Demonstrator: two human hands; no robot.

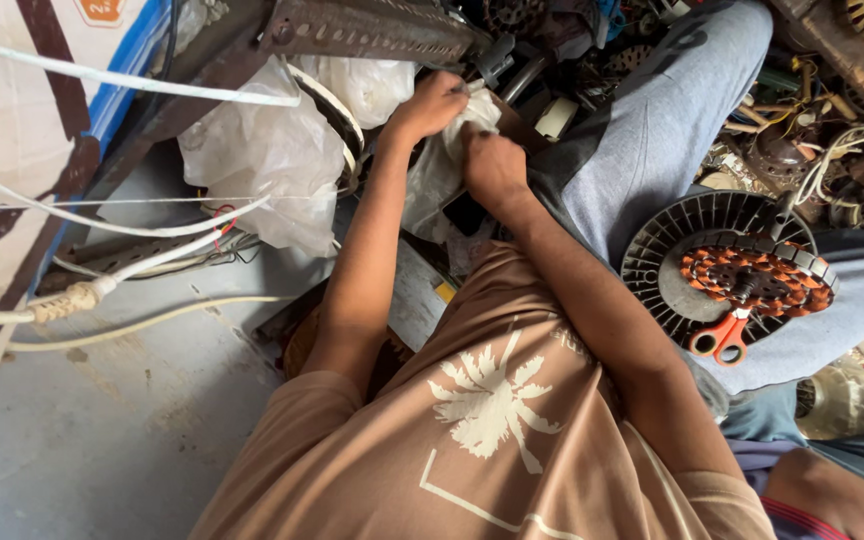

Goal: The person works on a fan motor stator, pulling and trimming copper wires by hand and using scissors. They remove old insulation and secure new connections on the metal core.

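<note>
Fingers of my left hand [436, 100] are curled shut around the top of a crumpled white plastic bag [442, 165], pinching its upper edge. My right hand [493, 163] sits just beside it, fingers folded down and clamped on the same bag lower on its side, so both hands touch the plastic and nearly touch each other. The bag lies straight ahead of me, wedged among dark metal parts, just right of a larger white plastic bag [262, 150] that bulges toward the grey floor [102, 430].

White cords [132, 225] run across the left side over a cardboard box [12, 130], and a rusty perforated metal bar [372, 28] crosses above my hands. To the right, on the grey-blue trouser leg [652, 130] of someone sitting beside me, rests a round black ribbed motor part [677, 255] with an orange winding ring [757, 280] inside it and red-handled scissors [720, 335] lying on its lower rim. Beyond that is a heap of wires and scrap coils [822, 130].

Both my forearms reach forward from my brown shirt [492, 420], the left one nearly straight, the right one angling in from the right, wrists bent slightly inward toward the bag.
</note>
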